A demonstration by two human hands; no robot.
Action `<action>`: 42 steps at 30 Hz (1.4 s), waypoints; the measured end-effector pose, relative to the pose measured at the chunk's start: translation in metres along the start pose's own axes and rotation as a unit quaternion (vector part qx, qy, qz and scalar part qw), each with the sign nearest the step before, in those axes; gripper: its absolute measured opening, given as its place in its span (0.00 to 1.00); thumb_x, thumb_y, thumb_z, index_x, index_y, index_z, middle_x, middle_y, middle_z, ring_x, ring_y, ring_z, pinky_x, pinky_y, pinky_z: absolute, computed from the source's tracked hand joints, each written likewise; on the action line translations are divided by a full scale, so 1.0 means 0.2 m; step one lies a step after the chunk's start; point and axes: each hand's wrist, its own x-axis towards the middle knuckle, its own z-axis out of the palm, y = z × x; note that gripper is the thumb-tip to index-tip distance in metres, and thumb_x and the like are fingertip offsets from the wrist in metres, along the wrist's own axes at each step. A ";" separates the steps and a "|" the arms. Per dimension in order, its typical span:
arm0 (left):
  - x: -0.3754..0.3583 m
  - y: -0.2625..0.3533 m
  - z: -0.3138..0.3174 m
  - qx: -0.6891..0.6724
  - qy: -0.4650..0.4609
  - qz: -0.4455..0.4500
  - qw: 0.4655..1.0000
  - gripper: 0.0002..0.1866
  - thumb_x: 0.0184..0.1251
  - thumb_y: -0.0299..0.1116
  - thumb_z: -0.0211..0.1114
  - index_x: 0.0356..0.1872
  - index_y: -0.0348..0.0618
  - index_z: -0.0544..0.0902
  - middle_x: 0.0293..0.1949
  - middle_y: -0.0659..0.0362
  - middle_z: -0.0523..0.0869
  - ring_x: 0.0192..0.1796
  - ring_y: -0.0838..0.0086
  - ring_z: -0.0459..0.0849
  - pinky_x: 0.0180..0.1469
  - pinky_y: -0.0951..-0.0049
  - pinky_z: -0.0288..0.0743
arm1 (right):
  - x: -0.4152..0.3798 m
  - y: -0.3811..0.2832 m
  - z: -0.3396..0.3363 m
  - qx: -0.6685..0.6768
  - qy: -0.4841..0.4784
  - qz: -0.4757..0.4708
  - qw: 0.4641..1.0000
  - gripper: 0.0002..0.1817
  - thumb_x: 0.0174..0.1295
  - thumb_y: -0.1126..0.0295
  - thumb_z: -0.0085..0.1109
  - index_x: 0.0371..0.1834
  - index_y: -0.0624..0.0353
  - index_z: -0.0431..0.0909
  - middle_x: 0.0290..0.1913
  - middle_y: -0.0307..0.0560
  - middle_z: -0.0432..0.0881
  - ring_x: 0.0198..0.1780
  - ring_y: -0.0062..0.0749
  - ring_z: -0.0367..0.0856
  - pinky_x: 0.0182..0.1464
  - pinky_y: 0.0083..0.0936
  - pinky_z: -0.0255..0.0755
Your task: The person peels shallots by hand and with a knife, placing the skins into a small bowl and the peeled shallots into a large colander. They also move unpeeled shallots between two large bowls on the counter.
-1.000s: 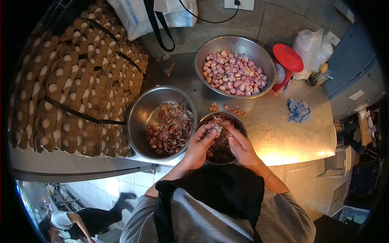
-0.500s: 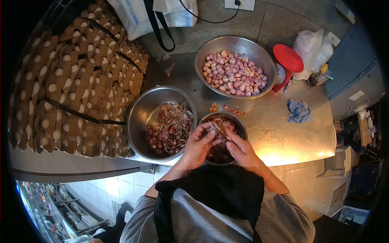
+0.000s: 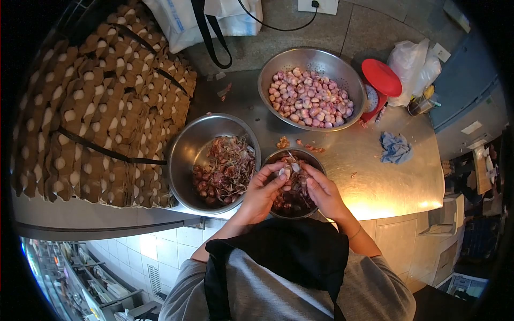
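My left hand (image 3: pixel 263 191) pinches a pale, partly peeled shallot (image 3: pixel 287 171) between thumb and fingertips, above a small steel bowl (image 3: pixel 317 161). Close beside it, my right hand (image 3: pixel 324 193) has its fingers curled together over the same bowl; what lies between them is hard to make out. Dry brown skins (image 3: pixel 300 193) and dark bulbs fill the small bowl, partly hidden by both hands. To the left stands a larger steel bowl (image 3: pixel 184 160) of unpeeled shallots (image 3: pixel 202 187) and stringy skins. Farther back, a steel colander (image 3: pixel 350 69) holds many pinkish peeled shallots (image 3: pixel 310 99).
Strapped egg trays (image 3: pixel 96 117) are stacked on the left. A red scale (image 3: pixel 381 77) stands beside the colander, near plastic bags (image 3: pixel 409 69) and a cup (image 3: pixel 420 105). A blue cloth (image 3: pixel 395 147) and skin scraps (image 3: pixel 282 142) lie on the steel table (image 3: pixel 369 182).
The fingers of my right hand have drawn back slightly, down and to the right. The pale shallot in my left fingertips now shows more plainly.
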 end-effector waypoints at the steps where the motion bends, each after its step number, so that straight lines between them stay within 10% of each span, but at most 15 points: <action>1: 0.00 0.01 0.01 -0.005 0.005 -0.007 1.000 0.12 0.63 0.25 0.55 0.47 0.43 0.72 0.43 0.61 0.77 0.44 0.78 0.75 0.47 0.75 0.70 | 0.00 -0.02 -0.02 0.052 -0.011 0.055 0.997 0.19 0.65 0.68 0.44 0.58 0.64 0.64 0.47 0.51 0.77 0.47 0.36 0.76 0.50 0.26 0.67; 4: 0.00 0.00 0.02 -0.017 0.020 -0.014 1.000 0.12 0.62 0.24 0.55 0.47 0.43 0.71 0.43 0.62 0.76 0.45 0.78 0.75 0.48 0.75 0.70 | 0.00 -0.10 -0.02 0.066 -0.024 0.129 0.989 0.20 0.64 0.68 0.45 0.58 0.63 0.64 0.49 0.54 0.76 0.53 0.36 0.73 0.55 0.26 0.63; 6: 0.00 0.00 0.03 -0.018 0.030 0.000 0.999 0.13 0.61 0.23 0.56 0.47 0.43 0.70 0.43 0.61 0.76 0.46 0.77 0.74 0.49 0.74 0.69 | -0.01 -0.08 0.02 -0.111 0.013 -0.071 0.991 0.20 0.64 0.68 0.45 0.58 0.62 0.64 0.49 0.56 0.76 0.51 0.39 0.75 0.53 0.26 0.65; 16: 0.01 -0.04 0.04 -0.003 0.025 0.071 0.997 0.14 0.59 0.22 0.58 0.46 0.42 0.69 0.39 0.62 0.75 0.40 0.81 0.74 0.42 0.80 0.71 | -0.01 -0.06 0.07 -0.128 0.018 -0.149 0.980 0.20 0.64 0.69 0.46 0.58 0.61 0.65 0.47 0.52 0.77 0.42 0.35 0.79 0.42 0.22 0.71; 19: 0.00 -0.03 0.04 0.003 0.019 0.070 0.997 0.13 0.61 0.24 0.55 0.47 0.42 0.70 0.40 0.61 0.75 0.40 0.80 0.74 0.42 0.78 0.69 | -0.05 -0.06 0.06 0.164 -0.045 0.107 0.980 0.20 0.65 0.68 0.45 0.60 0.60 0.63 0.32 0.41 0.76 0.26 0.20 0.72 0.28 0.14 0.66; 22: 0.01 -0.03 0.03 -0.014 0.002 0.048 0.999 0.12 0.63 0.27 0.52 0.48 0.42 0.70 0.40 0.60 0.76 0.39 0.77 0.73 0.43 0.75 0.67 | -0.03 -0.11 0.02 0.276 -0.082 0.149 0.946 0.20 0.66 0.67 0.42 0.61 0.58 0.62 0.21 0.32 0.63 0.18 0.13 0.58 0.20 0.09 0.54; 42: 0.64 0.42 0.31 0.079 -0.030 0.131 0.988 0.14 0.65 0.27 0.52 0.51 0.36 0.70 0.46 0.58 0.76 0.45 0.76 0.75 0.47 0.78 0.70 | -0.07 0.01 0.00 0.235 -0.029 0.146 0.960 0.21 0.67 0.68 0.41 0.63 0.54 0.60 0.18 0.29 0.59 0.17 0.13 0.57 0.20 0.11 0.54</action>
